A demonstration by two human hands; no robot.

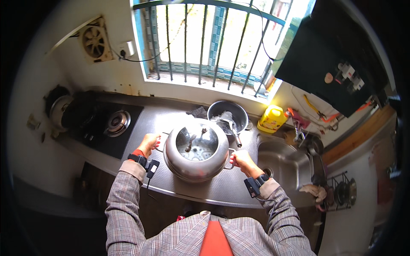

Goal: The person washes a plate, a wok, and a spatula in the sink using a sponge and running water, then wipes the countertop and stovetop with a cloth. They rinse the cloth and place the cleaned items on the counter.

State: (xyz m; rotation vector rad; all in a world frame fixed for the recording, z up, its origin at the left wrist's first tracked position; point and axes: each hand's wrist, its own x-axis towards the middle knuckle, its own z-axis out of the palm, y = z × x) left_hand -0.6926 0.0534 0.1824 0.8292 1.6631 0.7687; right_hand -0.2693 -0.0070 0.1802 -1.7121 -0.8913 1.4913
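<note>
A large steel steamer pot (196, 171) stands over the metal countertop, covered by a domed lid (221, 137) with a glass centre. On its left side, my left hand (150, 143) is closed around a wire side handle. My right hand (242, 161) grips the opposite handle on the right. Through the glass, a perforated steamer tray shows faintly. Just behind the pot is a dark pan (228, 107) holding a ladle-like utensil (235, 136) and some pale material; the utensil's handle sticks out over the rim towards me.
A gas hob (118, 123) lies left, with a blackened wok (78, 112) on its far burner. To the right are a steel sink (285, 160), a yellow detergent jug (272, 119) and a dish rack (339, 192). A barred window (208, 44) is behind the counter.
</note>
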